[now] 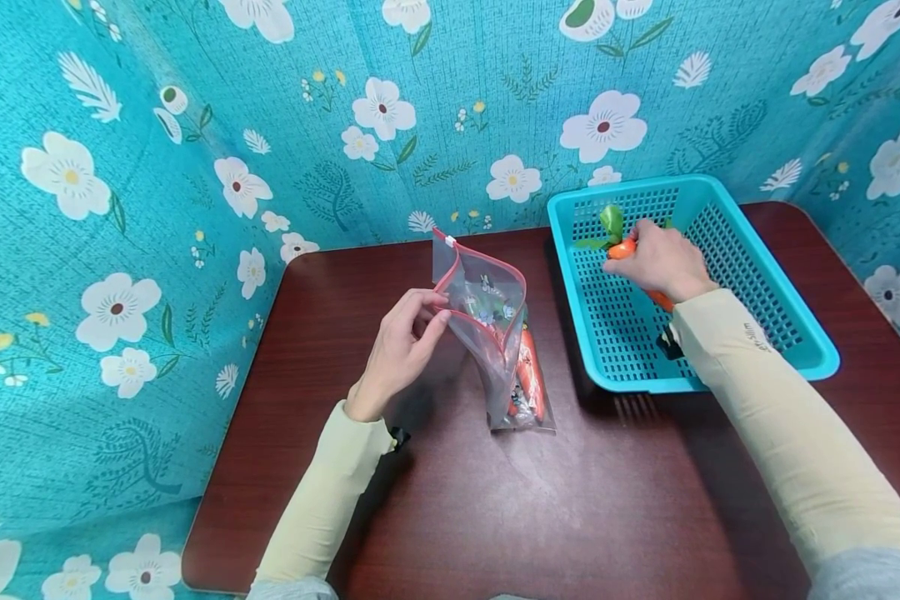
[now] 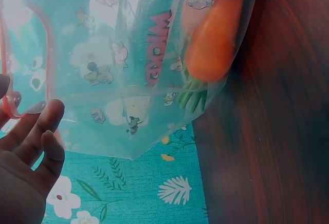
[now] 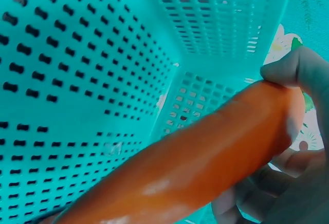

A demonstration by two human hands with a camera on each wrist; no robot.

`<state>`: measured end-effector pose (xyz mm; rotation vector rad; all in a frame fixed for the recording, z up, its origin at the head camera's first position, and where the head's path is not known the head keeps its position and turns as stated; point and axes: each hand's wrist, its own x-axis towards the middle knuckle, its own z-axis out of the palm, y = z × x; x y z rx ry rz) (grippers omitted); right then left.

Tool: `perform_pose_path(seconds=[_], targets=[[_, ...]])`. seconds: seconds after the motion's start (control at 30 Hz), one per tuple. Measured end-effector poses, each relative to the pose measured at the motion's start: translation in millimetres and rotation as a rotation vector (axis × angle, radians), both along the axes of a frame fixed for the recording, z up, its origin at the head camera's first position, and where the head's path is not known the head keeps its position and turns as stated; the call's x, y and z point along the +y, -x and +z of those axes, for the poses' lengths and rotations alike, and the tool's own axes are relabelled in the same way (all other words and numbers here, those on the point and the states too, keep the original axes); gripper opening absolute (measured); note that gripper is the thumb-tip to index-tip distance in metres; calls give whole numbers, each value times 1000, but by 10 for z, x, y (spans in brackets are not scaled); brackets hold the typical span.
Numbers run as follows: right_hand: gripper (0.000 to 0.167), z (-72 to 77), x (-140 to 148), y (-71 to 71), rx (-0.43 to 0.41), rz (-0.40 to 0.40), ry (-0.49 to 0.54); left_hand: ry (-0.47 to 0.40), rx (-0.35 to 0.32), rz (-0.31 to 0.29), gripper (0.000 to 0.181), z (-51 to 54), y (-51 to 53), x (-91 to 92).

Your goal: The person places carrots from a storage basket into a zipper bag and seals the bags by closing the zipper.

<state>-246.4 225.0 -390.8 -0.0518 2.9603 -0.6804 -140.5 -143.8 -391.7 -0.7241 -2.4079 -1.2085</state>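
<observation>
Orange tapered carrot [image 1: 622,249], gripped by the right hand [image 1: 666,260] over the turquoise perforated plastic basket [image 1: 630,385] (long axis slanting, leafy end far-left), lies right of the translucent red-rimmed plastic bag [image 1: 495,367] pinched by the left hand [image 1: 397,346].

Red capitals [image 2: 158,48], apparently MICKEY (turned sideways and slightly distorted), were printed on the clear zip bag [image 2: 118,88]. Small dark lettering [image 1: 757,337] was borne by the right sleeve [image 1: 787,425]; only an ending like "slim" could be made out.

An orange carrot [image 3: 190,157] slants over the teal basket [image 1: 618,342], near a gaping clear bag [image 1: 497,375].
</observation>
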Motion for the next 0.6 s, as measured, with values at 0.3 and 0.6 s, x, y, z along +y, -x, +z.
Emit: perform_pose_path(seconds=[0.3,0.6], targets=[[64,81,-83,-30,27,3,10,-1,-6,4,26,-1,1,-5],[56,148,-142,-36,68,6,36,-3,-7,2,26,-4,7,2]])
